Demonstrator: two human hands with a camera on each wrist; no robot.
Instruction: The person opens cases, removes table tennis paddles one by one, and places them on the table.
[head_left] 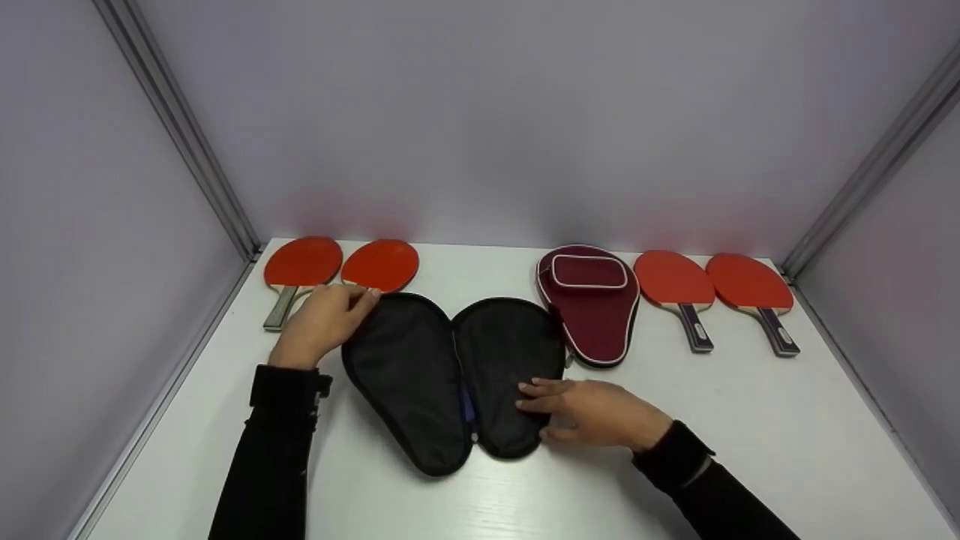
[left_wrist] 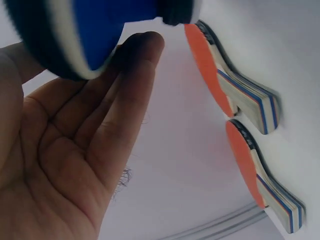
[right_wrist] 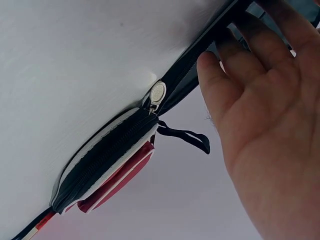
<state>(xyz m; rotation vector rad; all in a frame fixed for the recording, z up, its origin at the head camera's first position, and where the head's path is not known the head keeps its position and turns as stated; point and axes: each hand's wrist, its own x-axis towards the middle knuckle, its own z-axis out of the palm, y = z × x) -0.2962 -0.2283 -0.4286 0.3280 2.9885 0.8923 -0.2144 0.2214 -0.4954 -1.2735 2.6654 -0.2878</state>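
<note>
A table tennis bat case (head_left: 405, 375) lies spread apart, its black lining facing up and a bit of blue showing at the fold. With thumb and fingers my left hand (head_left: 324, 319) pinches the upper left edge of its left half. That half is raised off the table; the left wrist view shows its blue outside with white trim (left_wrist: 67, 37). My right hand (head_left: 600, 411) rests its outstretched fingers on the lining of the right half. In the right wrist view those fingers (right_wrist: 260, 42) reach over the zipped rim.
Right beside the spread case is a closed maroon case (head_left: 600, 319) with a zip pull (right_wrist: 158, 92). Two red bats (head_left: 675, 277) (head_left: 748, 281) lie to the right. Two more red bats (head_left: 304, 261) (head_left: 381, 264) are at the back left. Walls enclose the white table (head_left: 750, 420).
</note>
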